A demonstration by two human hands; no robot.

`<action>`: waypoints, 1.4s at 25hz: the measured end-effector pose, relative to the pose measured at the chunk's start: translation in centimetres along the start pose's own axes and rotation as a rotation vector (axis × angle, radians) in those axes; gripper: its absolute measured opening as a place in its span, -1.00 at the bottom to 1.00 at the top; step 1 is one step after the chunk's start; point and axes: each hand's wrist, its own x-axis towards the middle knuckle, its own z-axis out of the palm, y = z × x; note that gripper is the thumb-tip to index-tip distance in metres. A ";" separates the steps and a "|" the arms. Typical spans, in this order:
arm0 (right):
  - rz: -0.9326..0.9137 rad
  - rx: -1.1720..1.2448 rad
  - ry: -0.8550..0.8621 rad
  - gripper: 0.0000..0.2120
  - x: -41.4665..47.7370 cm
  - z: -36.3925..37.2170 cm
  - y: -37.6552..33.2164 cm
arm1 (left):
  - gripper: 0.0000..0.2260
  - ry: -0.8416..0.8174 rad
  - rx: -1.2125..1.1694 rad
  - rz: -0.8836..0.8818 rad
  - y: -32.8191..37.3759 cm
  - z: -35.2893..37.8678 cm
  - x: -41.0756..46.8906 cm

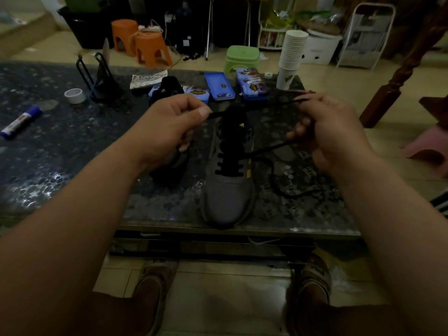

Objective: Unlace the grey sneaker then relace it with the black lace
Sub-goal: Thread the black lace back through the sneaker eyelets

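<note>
Far left we've got a marker (20, 122) and a tape roll (74, 95), with plenty of bare worktop (60, 154) around them. Our left hand (169, 127) pinches one end of the black lace (269, 149). The grey sneaker (228, 190) sits mid-worktop, long axis running away from us, toe towards us at the near edge. Our right hand (332, 132) pinches the other end near the worktop's right edge, slack looped beside the shoe.

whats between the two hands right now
In the head view, the black lace stretches from the left hand to the right hand, crossing above the grey sneaker.
</note>
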 end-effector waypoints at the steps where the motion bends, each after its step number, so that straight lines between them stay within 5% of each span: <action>1: 0.040 0.022 0.043 -0.91 0.1 -0.9 0.2 | -0.91 0.003 -0.045 -0.023 -0.1 0.0 0.1; 5: 0.126 -0.113 0.126 -0.88 0.5 -3.3 1.5 | -0.85 0.022 -0.127 -0.080 -0.6 -0.4 0.6; 8: 0.192 -0.570 -0.064 -0.84 0.1 -4.4 2.5 | -0.82 0.075 -0.134 -0.070 -0.6 0.0 0.7; 10: 0.136 -0.745 -0.217 -0.72 -0.6 -4.3 2.5 | -0.86 0.008 0.092 -0.006 0.0 0.9 0.6; 13: -0.173 -0.742 -0.410 -0.43 -1.9 -1.6 1.9 | -0.97 -0.233 0.332 0.067 1.2 4.1 0.2; 15: -0.149 -0.521 -0.575 -0.47 -2.5 0.7 2.7 | -0.96 -0.284 0.354 0.082 1.4 6.0 0.3; 19: -0.137 -0.643 -0.438 -0.89 -2.1 0.8 3.6 | -0.97 -0.244 0.407 0.036 0.5 5.5 1.1; 25: -0.164 -0.674 -0.436 -0.89 -0.9 -0.6 4.5 | -0.94 -0.262 0.394 0.053 -0.6 7.0 2.0; 29: -0.132 -0.665 -0.202 -0.89 0.9 -1.9 5.2 | -0.85 -0.082 0.819 0.146 -1.8 7.3 2.9; 35: -0.049 -0.650 -0.296 -0.88 1.3 -1.0 7.1 | -0.88 -0.086 1.079 0.125 -1.2 7.1 2.2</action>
